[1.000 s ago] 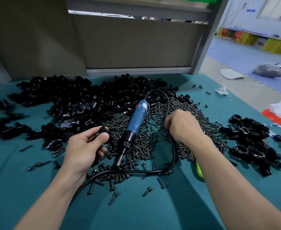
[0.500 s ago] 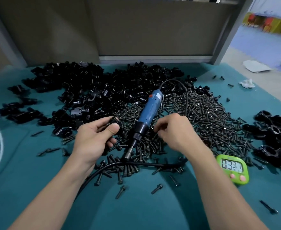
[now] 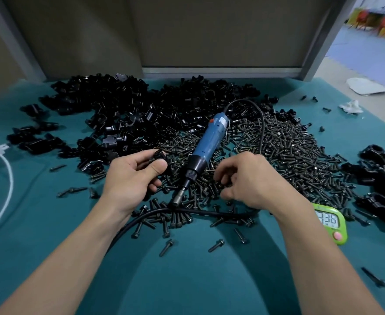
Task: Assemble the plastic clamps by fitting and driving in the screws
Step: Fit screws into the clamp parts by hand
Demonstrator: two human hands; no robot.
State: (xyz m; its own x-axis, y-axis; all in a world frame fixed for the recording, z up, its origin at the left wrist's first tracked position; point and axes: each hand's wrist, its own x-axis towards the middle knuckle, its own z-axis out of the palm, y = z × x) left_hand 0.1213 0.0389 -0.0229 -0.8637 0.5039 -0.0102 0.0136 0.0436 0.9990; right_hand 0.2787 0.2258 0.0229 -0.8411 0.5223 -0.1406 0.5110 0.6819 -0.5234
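table (image 3: 187, 280): teal cloth
clamp pile (image 3: 119, 114): black, far left
screw pile (image 3: 289, 155): centre-right
screwdriver (image 3: 207, 144): blue, lying on screws between hands
left hand (image 3: 130, 176): pinches one clamp (image 3: 157, 155), just left of screwdriver
right hand (image 3: 250, 178): fingers curled into screws; grip cannot tell
timer (image 3: 332, 223): green, beside right wrist

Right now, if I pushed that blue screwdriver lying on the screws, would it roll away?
It might roll a bit: the blue screwdriver has a round body and rests on loose screws. Its black cord, looping past it, would probably hold it back. Its thick body looks stiff, fairly heavy.
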